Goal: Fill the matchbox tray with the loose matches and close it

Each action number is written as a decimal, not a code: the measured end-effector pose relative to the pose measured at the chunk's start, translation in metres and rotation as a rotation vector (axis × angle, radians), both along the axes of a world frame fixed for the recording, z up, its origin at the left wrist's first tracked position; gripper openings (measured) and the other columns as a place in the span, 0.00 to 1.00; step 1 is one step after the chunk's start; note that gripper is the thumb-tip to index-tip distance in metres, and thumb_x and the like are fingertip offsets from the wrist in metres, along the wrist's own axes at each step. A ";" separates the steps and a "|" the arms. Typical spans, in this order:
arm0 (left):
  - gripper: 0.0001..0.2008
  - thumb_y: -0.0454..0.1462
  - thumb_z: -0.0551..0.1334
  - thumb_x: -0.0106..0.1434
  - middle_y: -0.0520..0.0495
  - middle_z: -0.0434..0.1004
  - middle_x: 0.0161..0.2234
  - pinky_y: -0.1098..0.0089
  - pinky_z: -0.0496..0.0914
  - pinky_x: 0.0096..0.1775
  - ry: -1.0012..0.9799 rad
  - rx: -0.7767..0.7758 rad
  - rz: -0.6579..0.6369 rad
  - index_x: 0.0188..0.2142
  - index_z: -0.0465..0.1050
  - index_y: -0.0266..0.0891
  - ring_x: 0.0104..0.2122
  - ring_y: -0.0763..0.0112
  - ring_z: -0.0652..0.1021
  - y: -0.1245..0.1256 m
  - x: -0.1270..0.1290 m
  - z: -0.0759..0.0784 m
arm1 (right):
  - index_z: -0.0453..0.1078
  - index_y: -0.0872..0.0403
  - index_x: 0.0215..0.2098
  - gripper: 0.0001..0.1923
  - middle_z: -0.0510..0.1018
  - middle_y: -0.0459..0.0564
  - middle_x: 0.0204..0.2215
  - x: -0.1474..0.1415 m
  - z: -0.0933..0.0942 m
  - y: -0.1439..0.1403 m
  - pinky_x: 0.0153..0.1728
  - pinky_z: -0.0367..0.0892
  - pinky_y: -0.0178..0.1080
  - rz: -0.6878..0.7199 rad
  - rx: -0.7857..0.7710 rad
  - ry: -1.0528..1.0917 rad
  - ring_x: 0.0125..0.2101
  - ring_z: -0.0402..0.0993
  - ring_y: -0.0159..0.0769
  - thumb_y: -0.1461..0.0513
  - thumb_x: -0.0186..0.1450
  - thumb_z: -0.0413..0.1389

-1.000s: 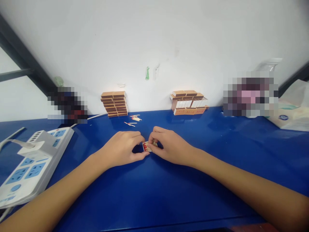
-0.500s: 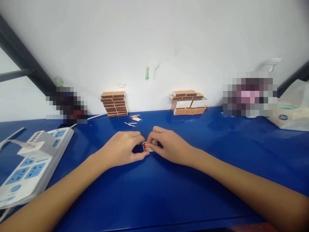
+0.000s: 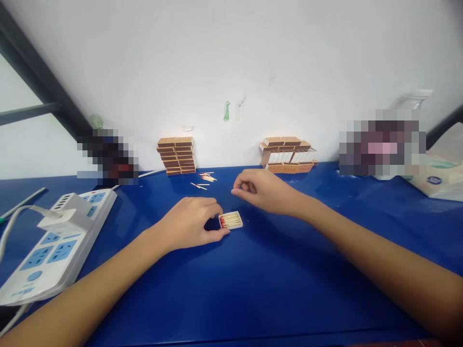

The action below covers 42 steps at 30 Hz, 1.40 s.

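A: Status on the hands?

B: Left hand (image 3: 191, 224) rests on the blue table (image 3: 253, 289), thumb and forefinger pinching the left end of an open matchbox tray (image 3: 230, 220). Firm hold on that end, the other fingers curled.

A: Where is the tray?

B: Flat on the table, centre, just right of the left hand. Full of matches, red heads towards the left end. No sleeve on it.

A: Right hand?

B: Right hand (image 3: 262, 192) is off the tray, raised a bit behind it and to the right. Fingers curled in, thumb meeting fingertips, a narrow pinch. Can't tell if there is anything in it, too small.

A: Anything loose nearby?

B: A few loose matches (image 3: 204, 179) scattered on the table near the wall, behind the left hand, apart from both hands.

A: Stock?

B: Two stacks against the wall. Left stack of matchboxes (image 3: 177, 155), neat, brown sides out. Right stack of matchboxes (image 3: 287, 154), looser, white faces showing in the middle row.

A: Other stuff?

B: White power strip (image 3: 54, 241) with blue sockets at far left, a white adapter plugged in. Plastic bag (image 3: 439, 176) at far right edge.
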<state>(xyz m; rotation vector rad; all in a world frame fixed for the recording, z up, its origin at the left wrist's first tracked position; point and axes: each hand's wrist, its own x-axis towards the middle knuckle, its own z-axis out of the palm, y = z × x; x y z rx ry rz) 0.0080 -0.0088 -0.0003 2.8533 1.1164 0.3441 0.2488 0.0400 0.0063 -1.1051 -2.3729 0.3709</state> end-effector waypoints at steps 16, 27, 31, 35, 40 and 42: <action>0.14 0.48 0.63 0.67 0.49 0.77 0.33 0.66 0.67 0.34 0.011 -0.010 0.010 0.38 0.77 0.38 0.31 0.67 0.77 0.002 -0.001 -0.001 | 0.79 0.60 0.39 0.15 0.83 0.59 0.34 -0.097 -0.002 0.082 0.32 0.62 0.38 -0.211 -0.207 -0.327 0.34 0.77 0.41 0.55 0.69 0.61; 0.15 0.48 0.64 0.67 0.49 0.77 0.33 0.67 0.66 0.32 0.000 0.014 0.015 0.39 0.77 0.38 0.30 0.67 0.77 0.006 -0.005 0.000 | 0.75 0.55 0.33 0.11 0.81 0.50 0.31 -0.023 0.007 0.029 0.30 0.60 0.36 -0.103 -0.258 -0.231 0.29 0.72 0.34 0.57 0.70 0.59; 0.14 0.48 0.65 0.66 0.50 0.77 0.32 0.68 0.65 0.32 -0.030 0.008 0.012 0.38 0.77 0.39 0.30 0.69 0.76 0.004 -0.004 -0.001 | 0.75 0.55 0.37 0.12 0.79 0.48 0.31 -0.004 0.008 -0.005 0.28 0.61 0.35 0.044 -0.384 -0.080 0.28 0.70 0.32 0.55 0.71 0.57; 0.14 0.48 0.65 0.66 0.51 0.77 0.32 0.68 0.64 0.32 -0.051 -0.008 0.008 0.37 0.77 0.39 0.30 0.70 0.75 0.003 -0.003 -0.001 | 0.74 0.54 0.39 0.09 0.77 0.47 0.33 -0.003 0.001 -0.028 0.30 0.62 0.35 0.115 -0.405 -0.041 0.30 0.69 0.32 0.56 0.71 0.57; 0.13 0.47 0.65 0.66 0.51 0.77 0.31 0.68 0.64 0.31 -0.061 -0.019 0.010 0.36 0.76 0.39 0.30 0.70 0.75 0.003 -0.002 0.000 | 0.72 0.53 0.36 0.07 0.76 0.48 0.35 -0.008 -0.009 -0.033 0.34 0.62 0.36 0.121 -0.280 -0.045 0.33 0.69 0.33 0.59 0.70 0.58; 0.13 0.47 0.65 0.66 0.51 0.77 0.31 0.68 0.64 0.31 -0.056 -0.012 0.009 0.36 0.76 0.39 0.29 0.70 0.75 0.003 -0.002 0.000 | 0.73 0.53 0.37 0.05 0.76 0.48 0.36 -0.007 -0.009 -0.033 0.35 0.63 0.36 0.129 -0.268 -0.033 0.34 0.69 0.33 0.60 0.70 0.59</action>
